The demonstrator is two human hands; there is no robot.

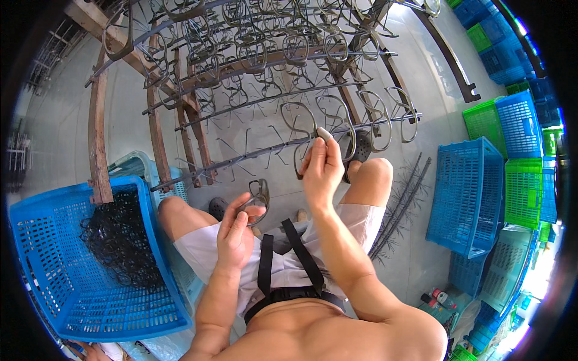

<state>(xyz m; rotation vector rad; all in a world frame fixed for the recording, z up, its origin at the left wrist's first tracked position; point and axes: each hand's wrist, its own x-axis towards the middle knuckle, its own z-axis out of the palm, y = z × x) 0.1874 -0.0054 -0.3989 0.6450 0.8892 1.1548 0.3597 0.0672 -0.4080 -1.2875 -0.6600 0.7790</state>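
Note:
My left hand [239,231] holds a small dark loop-shaped frame, like an eyeglass front [260,197], between thumb and fingers at lap height. Higher and to the right, my right hand [322,168] grips a similar frame [295,117] at the lowest hooked bar [259,151] of the rack, a pale covering on one fingertip. Several more frames [376,117] hang to the right of this hand on that bar. The bar's left part has bare wire hooks. Rows of hanging frames [253,45] fill the bars above, on wooden supports [99,126].
A blue basket [54,271] with a black tangled mass [123,240] stands at my left. Blue and green crates [463,192] are stacked at my right. Hooked rods [402,207] lie on the floor beside my right leg. A person's limb [95,352] shows at the lower left edge.

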